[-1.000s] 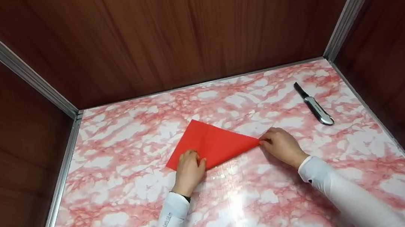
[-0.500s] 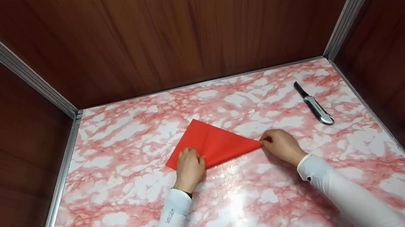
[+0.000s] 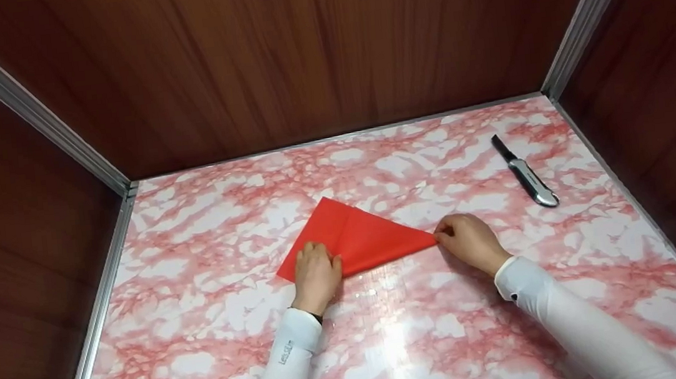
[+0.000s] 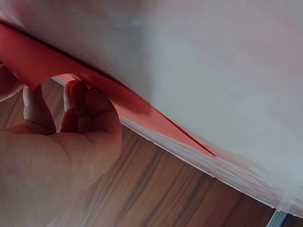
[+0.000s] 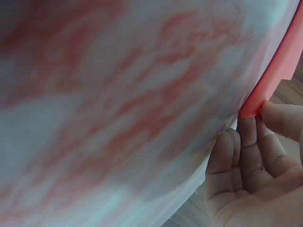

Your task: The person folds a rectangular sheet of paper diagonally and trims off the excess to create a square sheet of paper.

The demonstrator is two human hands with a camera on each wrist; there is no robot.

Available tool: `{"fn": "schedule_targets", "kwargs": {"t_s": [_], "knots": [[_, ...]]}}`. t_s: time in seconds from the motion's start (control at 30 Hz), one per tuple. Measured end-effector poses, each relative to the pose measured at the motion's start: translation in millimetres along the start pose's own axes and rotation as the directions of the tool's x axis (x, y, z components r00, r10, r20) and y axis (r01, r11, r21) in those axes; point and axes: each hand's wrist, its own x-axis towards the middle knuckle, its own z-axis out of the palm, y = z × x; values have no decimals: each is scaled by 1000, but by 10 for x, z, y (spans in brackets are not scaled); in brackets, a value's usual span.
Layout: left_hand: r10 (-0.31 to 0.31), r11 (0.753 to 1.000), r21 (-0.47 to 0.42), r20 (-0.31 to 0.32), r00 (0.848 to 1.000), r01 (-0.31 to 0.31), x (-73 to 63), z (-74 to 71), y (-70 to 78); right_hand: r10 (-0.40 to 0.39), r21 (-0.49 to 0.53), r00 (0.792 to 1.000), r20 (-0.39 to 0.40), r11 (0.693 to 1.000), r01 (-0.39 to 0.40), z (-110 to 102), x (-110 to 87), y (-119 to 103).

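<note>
A folded sheet of red paper [image 3: 374, 236] lies on the table, tapering to a narrow tip on the right. My left hand [image 3: 317, 273] is at its near left edge, fingers curled over the paper. In the left wrist view, the paper [image 4: 47, 64] bends up at the thumb and index finger of my left hand [image 4: 61, 146], the other fingers curling beneath. My right hand [image 3: 472, 243] pinches the right tip between thumb and index finger. Seen from the right wrist, the paper's tip [image 5: 258, 101] sits between thumb and fingers of my right hand [image 5: 260, 175].
A utility knife [image 3: 526, 173] with a silver and black handle lies at the back right. The table [image 3: 204, 354] has a red and white marbled top. Brown wood-grain panels [image 3: 324, 59] with metal edging enclose it at the back and both sides.
My left hand has slid slightly away from me along with the paper's near edge. A crease shows more clearly across the sheet. The right hand keeps its pinch, almost still.
</note>
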Motion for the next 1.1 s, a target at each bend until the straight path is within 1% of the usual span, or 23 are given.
{"fn": "schedule_targets", "kwargs": {"t_s": [0.17, 0.23, 0.4, 0.57, 0.8, 1.0, 1.1], "knots": [[11, 1000, 18, -25, 1000, -11, 10, 8, 7, 10, -10, 1000, 1, 1000, -10, -2, 4, -6], [11, 1000, 23, -26, 1000, -10, 13, 7, 13, 12, -12, 1000, -1, 1000, -12, -2, 6, -8], [-9, 999, 39, -6, 1000, 9, 23, 6, 20, 13, -20, 1000, -7, 1000, -13, 9, 9, -5], [-19, 998, 55, -6, 1000, 19, 38, 19, 26, 12, -26, 1000, -11, 1000, -12, 13, 6, -8], [-56, 994, 92, 24, 998, 53, 57, 52, 36, -1, -47, 1000, -8, 999, 0, 21, -1, -22], [-59, 991, 123, -6, 998, 59, 61, 79, 60, -3, -56, 1000, -7, 998, 3, 19, 6, -30], [-45, 991, 125, 9, 999, 43, 60, 80, 78, -1, -64, 1000, -8, 998, 1, 25, 8, -27]]}}
